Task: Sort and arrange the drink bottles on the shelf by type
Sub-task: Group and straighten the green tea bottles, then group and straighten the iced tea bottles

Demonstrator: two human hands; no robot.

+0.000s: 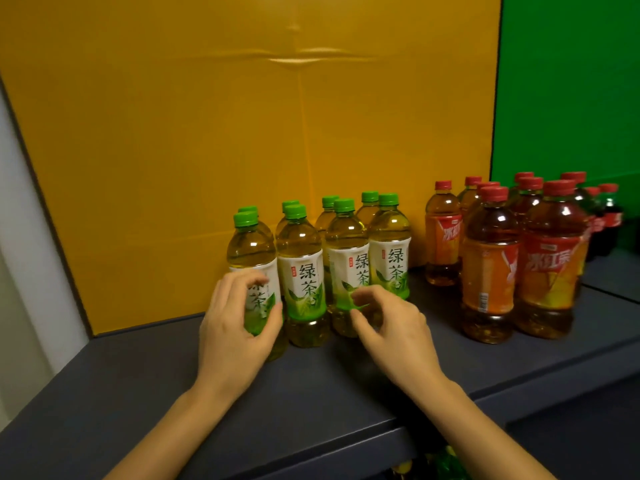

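Several green-capped green tea bottles stand in two rows on the dark shelf (311, 393). My left hand (235, 327) grips the front left green tea bottle (251, 247) around its label. My right hand (391, 334) hovers with loosely curled fingers just in front of the third front green tea bottle (346, 244); no grip shows, and the fingertips are blurred. Between them stands another green tea bottle (301, 271). To the right, apart from the green group, several red-capped iced tea bottles (488, 265) cluster together.
Dark cola bottles with red caps (609, 216) stand at the far right behind the iced tea. A yellow back panel (242, 133) and a green panel (568, 98) close the shelf's rear. A white side wall (20, 271) bounds the left. Green items (446, 462) show below the shelf edge.
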